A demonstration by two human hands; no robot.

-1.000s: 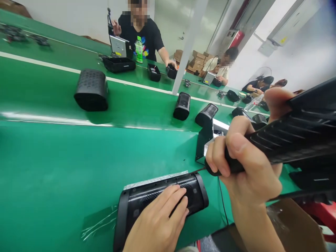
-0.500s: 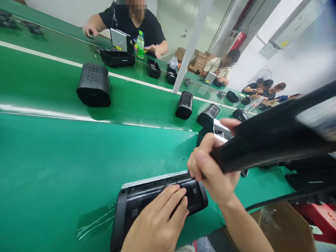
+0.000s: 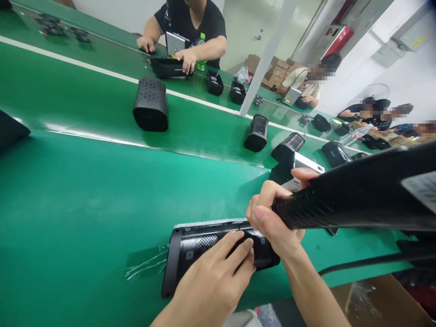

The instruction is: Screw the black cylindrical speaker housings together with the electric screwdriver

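Near the table's front edge, a black speaker housing (image 3: 197, 241) with perforated panels lies on its side. My left hand (image 3: 218, 268) rests flat on its top, fingers stretched out and holding nothing. My right hand (image 3: 274, 218) is wrapped round the ribbed grip of a long, thick black tool (image 3: 357, 190), above the housing's right end. The tool slants up to the right, close to the camera. Its working tip is hidden behind my hand. A pale strip (image 3: 204, 224) runs along the housing's far edge. Clear thin strands (image 3: 146, 265) lie at its left end.
A white-and-silver device (image 3: 308, 162) stands behind my right hand. Several black speakers (image 3: 151, 105) stand on the green belt beyond. A co-worker (image 3: 190, 27) sits across with a hand on a black housing. A black cable (image 3: 364, 262) and cardboard box (image 3: 381, 299) are at lower right.
The view has shifted left, so most things appear further right. The co-worker across has brought a hand onto the black housing. My hands keep their places at the speaker housing.
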